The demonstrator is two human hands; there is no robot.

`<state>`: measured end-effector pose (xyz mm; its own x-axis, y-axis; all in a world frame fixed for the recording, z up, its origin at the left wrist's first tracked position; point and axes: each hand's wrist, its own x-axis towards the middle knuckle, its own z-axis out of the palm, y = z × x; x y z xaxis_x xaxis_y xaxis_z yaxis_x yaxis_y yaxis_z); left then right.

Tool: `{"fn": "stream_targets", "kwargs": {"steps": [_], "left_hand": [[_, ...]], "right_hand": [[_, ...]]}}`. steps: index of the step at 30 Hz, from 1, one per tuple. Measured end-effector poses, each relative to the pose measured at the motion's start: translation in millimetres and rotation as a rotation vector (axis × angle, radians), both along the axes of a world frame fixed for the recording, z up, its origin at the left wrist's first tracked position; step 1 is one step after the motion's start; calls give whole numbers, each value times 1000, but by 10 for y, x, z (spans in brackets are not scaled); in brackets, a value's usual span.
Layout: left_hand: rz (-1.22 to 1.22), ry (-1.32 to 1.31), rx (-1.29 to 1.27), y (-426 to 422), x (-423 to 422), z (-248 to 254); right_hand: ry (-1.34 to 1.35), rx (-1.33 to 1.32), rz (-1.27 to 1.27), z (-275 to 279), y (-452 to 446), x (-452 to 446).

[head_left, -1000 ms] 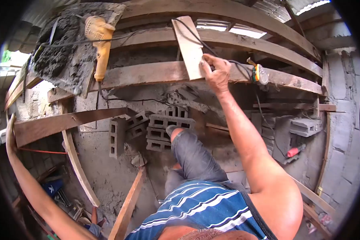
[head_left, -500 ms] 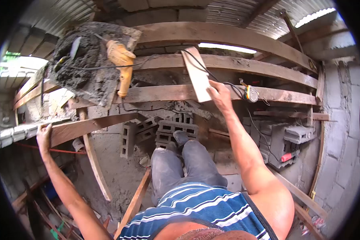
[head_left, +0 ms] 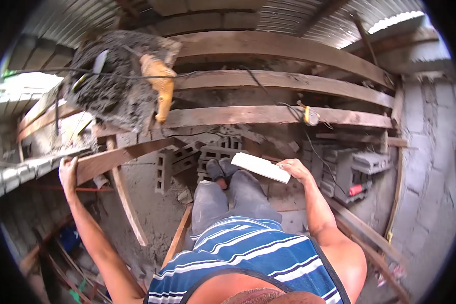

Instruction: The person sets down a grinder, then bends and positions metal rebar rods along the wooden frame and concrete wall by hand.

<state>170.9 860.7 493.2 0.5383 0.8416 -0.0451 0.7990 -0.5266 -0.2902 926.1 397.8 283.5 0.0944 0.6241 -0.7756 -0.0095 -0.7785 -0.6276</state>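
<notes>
My right hand (head_left: pixel 297 169) grips the right end of a short pale board (head_left: pixel 261 167), which hangs over my legs. At the left, my left hand (head_left: pixel 68 174) is closed on the near end of a brown plank (head_left: pixel 111 161) by the block wall. Beyond the plank, a yellow power tool (head_left: pixel 160 86) lies at the edge of a mortar-covered board (head_left: pixel 106 96), with a trowel (head_left: pixel 99 62) in the mortar. A tape measure (head_left: pixel 311 117) rests on the nearest wooden beam (head_left: pixel 238 115).
Long beams cross ahead, with a black cable (head_left: pixel 256 80) over them. Hollow blocks (head_left: pixel 219 152) stand on the ground by my feet. More blocks (head_left: pixel 371 162) and a red-handled tool (head_left: pixel 357 189) are at the right, near a block wall (head_left: pixel 425 147). Timber leans low on both sides.
My right hand has lifted the pale board off the beams and brought it down toward my legs, turning it more sideways. My left hand has stayed at the brown plank's end.
</notes>
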Motion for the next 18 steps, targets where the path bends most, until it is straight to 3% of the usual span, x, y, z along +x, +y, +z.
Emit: {"fn": "stream_targets", "kwargs": {"steps": [2, 4, 7, 8, 10, 12, 14, 18], "left_hand": [[68, -178, -22, 22, -63, -44], [624, -630, -132, -65, 299, 72], [685, -699, -197, -39, 321, 83], [386, -542, -144, 32, -14, -71], [-71, -73, -23, 99, -175, -64], [-48, -69, 1, 31, -86, -8], [-13, -101, 28, -7, -19, 21], [592, -525, -72, -62, 307, 118]], "right_hand": [[-28, -26, -33, -135, -165, 148], [-562, 48, 255, -184, -172, 339], [-957, 316, -135, 327, 364, 638], [-1017, 379, -252, 443, 539, 740], [-1392, 352, 17, 613, 871, 857], [-1307, 246, 177, 587, 1049, 954], [-1132, 316, 234, 198, 1055, 1242], [-1187, 157, 135, 158, 1166, 1278]]}}
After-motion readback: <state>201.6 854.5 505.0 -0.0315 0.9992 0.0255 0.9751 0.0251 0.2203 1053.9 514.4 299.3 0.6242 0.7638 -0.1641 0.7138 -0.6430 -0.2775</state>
